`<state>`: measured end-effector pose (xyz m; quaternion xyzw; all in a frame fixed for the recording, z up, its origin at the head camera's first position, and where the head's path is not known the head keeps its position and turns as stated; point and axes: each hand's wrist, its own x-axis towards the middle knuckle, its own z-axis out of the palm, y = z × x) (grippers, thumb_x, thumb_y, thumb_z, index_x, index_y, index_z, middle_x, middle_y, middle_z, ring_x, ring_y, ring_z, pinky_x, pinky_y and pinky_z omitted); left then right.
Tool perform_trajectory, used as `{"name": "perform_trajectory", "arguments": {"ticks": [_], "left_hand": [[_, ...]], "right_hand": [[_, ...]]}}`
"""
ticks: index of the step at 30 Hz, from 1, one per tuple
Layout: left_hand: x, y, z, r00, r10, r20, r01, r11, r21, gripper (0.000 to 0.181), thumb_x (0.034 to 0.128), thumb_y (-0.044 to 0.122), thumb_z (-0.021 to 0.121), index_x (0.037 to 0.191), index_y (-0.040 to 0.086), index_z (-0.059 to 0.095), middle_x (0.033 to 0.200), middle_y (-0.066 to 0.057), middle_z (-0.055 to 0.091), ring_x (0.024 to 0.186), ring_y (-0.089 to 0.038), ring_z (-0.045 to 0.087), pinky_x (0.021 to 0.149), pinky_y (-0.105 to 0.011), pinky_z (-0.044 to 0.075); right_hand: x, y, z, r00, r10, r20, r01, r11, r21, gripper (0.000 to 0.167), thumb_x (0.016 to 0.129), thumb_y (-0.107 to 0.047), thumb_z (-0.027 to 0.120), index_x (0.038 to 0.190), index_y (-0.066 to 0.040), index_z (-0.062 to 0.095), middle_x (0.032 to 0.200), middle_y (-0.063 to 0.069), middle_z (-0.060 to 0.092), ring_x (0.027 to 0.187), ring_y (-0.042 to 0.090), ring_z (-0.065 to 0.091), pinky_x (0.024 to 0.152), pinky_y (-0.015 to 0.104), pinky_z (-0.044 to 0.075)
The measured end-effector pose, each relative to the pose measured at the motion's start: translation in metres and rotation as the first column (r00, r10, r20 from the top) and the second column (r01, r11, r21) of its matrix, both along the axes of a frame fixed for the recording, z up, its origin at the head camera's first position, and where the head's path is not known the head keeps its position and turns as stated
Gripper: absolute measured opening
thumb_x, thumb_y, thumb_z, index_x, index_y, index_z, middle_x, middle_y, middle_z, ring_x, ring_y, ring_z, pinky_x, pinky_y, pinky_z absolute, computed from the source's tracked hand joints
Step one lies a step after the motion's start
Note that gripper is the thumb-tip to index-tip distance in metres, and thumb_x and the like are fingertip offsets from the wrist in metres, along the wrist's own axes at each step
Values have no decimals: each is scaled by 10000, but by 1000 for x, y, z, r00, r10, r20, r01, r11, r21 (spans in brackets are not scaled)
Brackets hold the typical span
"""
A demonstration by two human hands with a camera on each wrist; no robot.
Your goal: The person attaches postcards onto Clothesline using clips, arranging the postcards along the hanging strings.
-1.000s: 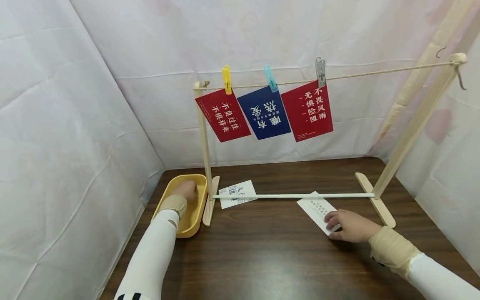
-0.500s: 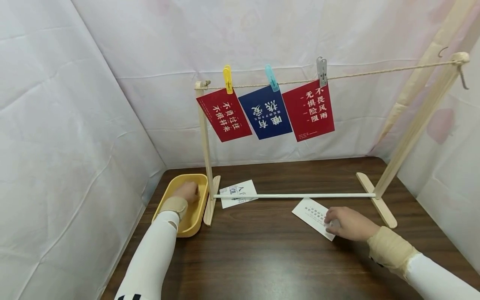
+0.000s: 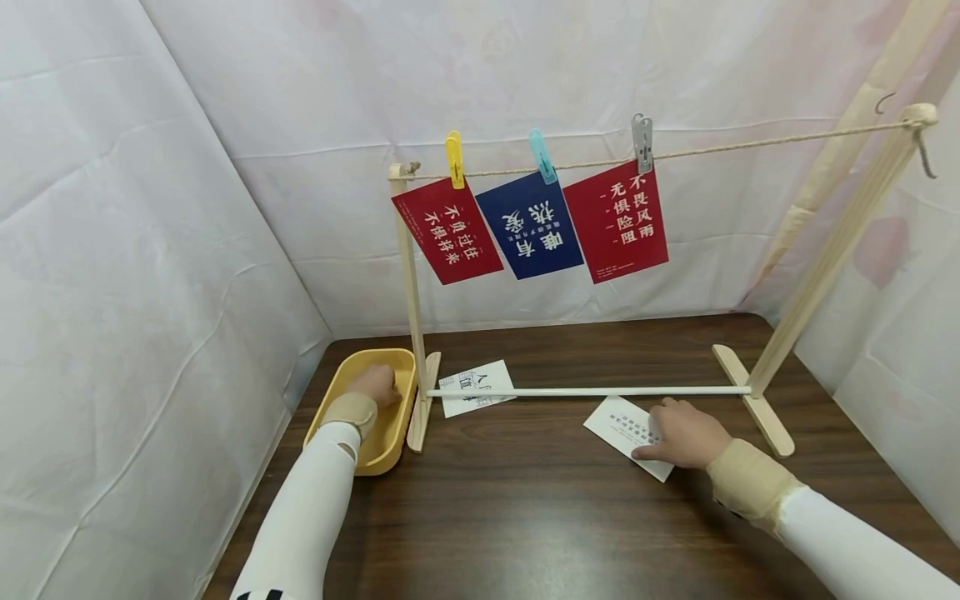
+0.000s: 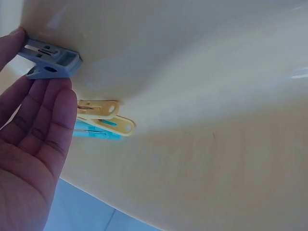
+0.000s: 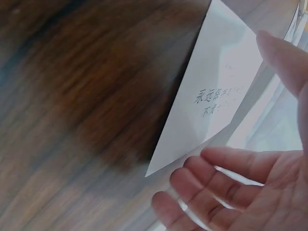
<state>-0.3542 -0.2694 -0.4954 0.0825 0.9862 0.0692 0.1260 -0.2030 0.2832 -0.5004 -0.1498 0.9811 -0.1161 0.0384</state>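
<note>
Down in the yellow tray [image 3: 388,446], the left hand [image 3: 375,385] pinches a grey-blue clothespin [image 4: 54,60] between thumb and fingers. Beside its fingers in the left wrist view lie a yellow clothespin [image 4: 108,109] and a light-blue clothespin [image 4: 101,133]. The right hand [image 3: 686,433] hovers over the right end of a white card [image 3: 622,425] on the table. In the right wrist view, the right hand [image 5: 240,192] has thumb and fingers spread at two sides of the card [image 5: 197,115]; whether they touch it I cannot tell.
Three cards, red [image 3: 450,233], blue [image 3: 528,225] and red [image 3: 617,223], hang by clothespins from a rope [image 3: 765,143] on a wooden stand [image 3: 817,275]. Another white card [image 3: 476,404] lies under the stand's white bar [image 3: 585,392] at left.
The white card by the right hand has slid slightly left and towards the front and turned a little. The right hand has shifted left over it, its thumb spread wider. The left hand stays in the tray.
</note>
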Motion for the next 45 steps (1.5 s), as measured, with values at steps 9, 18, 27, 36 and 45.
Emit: {"name": "perform_trajectory", "arguments": {"ticks": [9, 18, 27, 36, 45], "left_hand": [[-5, -10, 5, 1000, -3, 22, 3, 1000, 12, 288, 851, 119, 691, 643, 169, 499, 635, 19, 474, 596, -177, 469, 532, -304, 388], [-4, -17, 16, 1000, -22, -14, 22, 1000, 18, 254, 811, 140, 707, 611, 150, 551, 578, 23, 521, 524, -155, 482, 507, -299, 420], [8, -14, 40, 996, -27, -85, 27, 1000, -5, 300, 751, 18, 646, 624, 166, 418, 632, 25, 361, 599, -172, 352, 535, -317, 315], [7, -21, 56, 993, 39, -109, -38, 999, 17, 164, 873, 70, 686, 993, -37, 718, 929, -153, 709, 794, -268, 627, 713, -454, 568], [12, -24, 64, 989, 51, -141, -44, 998, 51, 166, 944, 127, 712, 1018, -9, 772, 984, -151, 785, 839, -265, 701, 818, -490, 610]], "right_hand": [[-7, -3, -4, 998, -15, 58, 13, 999, 35, 707, 713, -572, 961, 1022, 13, 712, 917, 100, 569, 816, 254, 518, 665, 415, 487], [-6, -7, -3, 998, 36, 56, -37, 999, 19, 920, 620, -501, 1034, 1267, 44, 673, 1050, 137, 662, 907, 285, 594, 759, 492, 562], [-3, -12, 5, 996, 51, 70, -49, 998, -36, 831, 617, -357, 1060, 1224, -1, 616, 922, 56, 654, 827, 227, 601, 706, 453, 542], [-2, -11, 13, 995, 14, 100, -3, 995, -104, 638, 731, -182, 1000, 1178, -65, 560, 835, 21, 650, 711, 176, 577, 607, 376, 474], [1, -8, 21, 997, 30, 74, -18, 988, -154, 433, 856, -68, 890, 1138, -87, 562, 821, 7, 659, 670, 153, 554, 567, 333, 452]]}}
